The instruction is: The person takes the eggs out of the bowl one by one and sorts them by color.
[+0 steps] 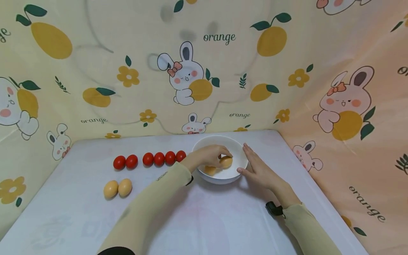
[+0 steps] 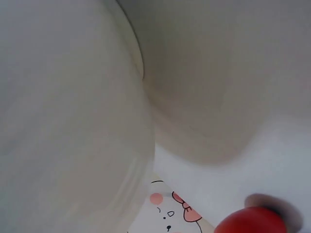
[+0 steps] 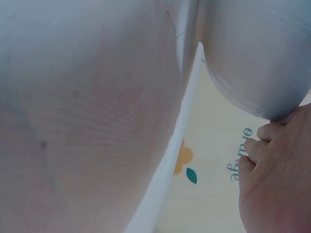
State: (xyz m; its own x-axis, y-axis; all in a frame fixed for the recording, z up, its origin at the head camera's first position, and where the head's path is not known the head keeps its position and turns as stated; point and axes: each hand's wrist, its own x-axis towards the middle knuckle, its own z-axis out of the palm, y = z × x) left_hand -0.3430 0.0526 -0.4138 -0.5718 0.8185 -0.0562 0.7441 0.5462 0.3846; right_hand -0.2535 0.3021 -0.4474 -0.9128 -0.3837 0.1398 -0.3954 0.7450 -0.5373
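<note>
A white bowl (image 1: 220, 180) stands near the back of the table with light brown eggs inside. My left hand (image 1: 208, 155) reaches over its left rim, fingers bent down at one egg (image 1: 226, 162), which it seems to pinch. Another egg (image 1: 210, 170) lies below that hand, partly covered by it. On the bowl's right side, my right hand (image 1: 259, 171) rests against the rim with extended fingers and the thumb apart. The right wrist view has the right hand (image 3: 279, 165) touching the bowl's outer wall (image 3: 262, 58). In the left wrist view the left hand cannot be seen.
Several red cherry tomatoes (image 1: 159, 159) form a row left of the bowl, the nearest beside my left wrist. Two more eggs (image 1: 118, 188) lie together at the front left. A patterned cloth (image 1: 140, 46) rises behind the white table (image 1: 79, 212).
</note>
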